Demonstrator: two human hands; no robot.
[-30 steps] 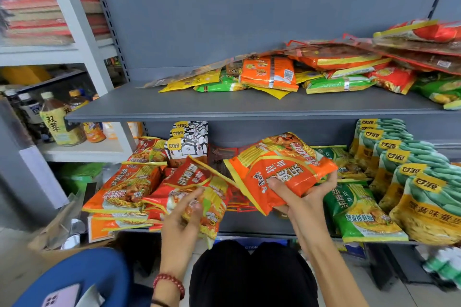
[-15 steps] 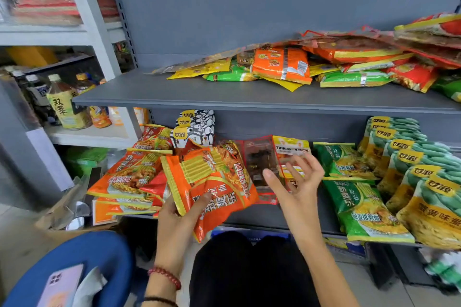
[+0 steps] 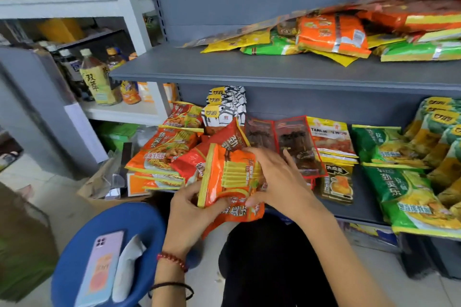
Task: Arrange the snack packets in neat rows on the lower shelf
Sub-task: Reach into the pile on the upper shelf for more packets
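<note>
Blue stool (image 3: 139, 217) with a phone (image 3: 99, 266) sits nearest you — your left hand (image 3: 189, 209) and right hand (image 3: 277, 179) both grip an orange snack packet (image 3: 232, 182) just in front of the grey lower shelf (image 3: 364, 194); farther up, loose packets (image 3: 331, 32) heap the upper shelf (image 3: 224, 70)

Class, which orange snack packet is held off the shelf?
The yellow-striped orange packet, gripped by the left hand and right hand; the other orange packets lie on shelves.

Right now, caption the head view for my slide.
Left hand and right hand grip orange snack packets before the lower shelf, green packets lying to the right.
</note>
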